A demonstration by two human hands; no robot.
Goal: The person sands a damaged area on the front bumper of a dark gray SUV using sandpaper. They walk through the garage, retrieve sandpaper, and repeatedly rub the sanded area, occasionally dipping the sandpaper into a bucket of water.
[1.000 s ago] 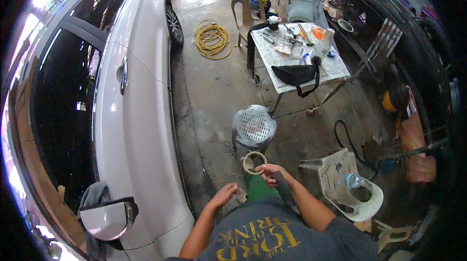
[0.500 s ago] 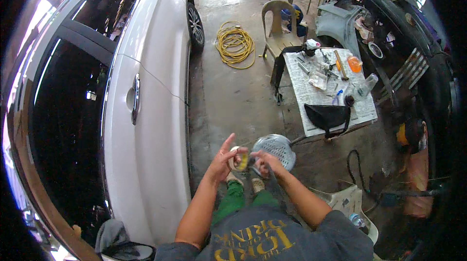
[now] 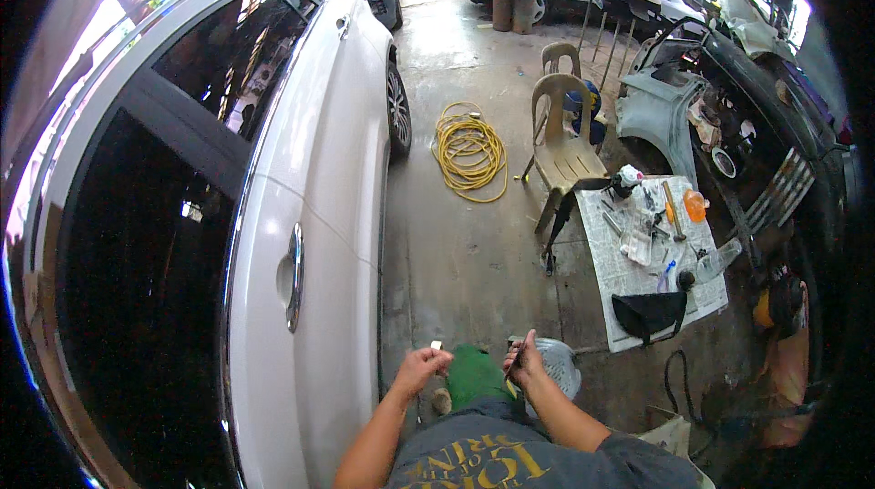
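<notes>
The left hand point(image 3: 425, 369), curled, is pointing toward two o'clock. The right hand point(image 3: 527, 364), partly extended, is pointing toward twelve o'clock.

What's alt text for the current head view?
A person's left hand holds a small pale piece beside a white car; what the right hand holds, if anything, is unclear. Ahead are a yellow coil on the floor and a table cluttered with tools.

A head-worn fisheye looks down and forward from above.
</notes>
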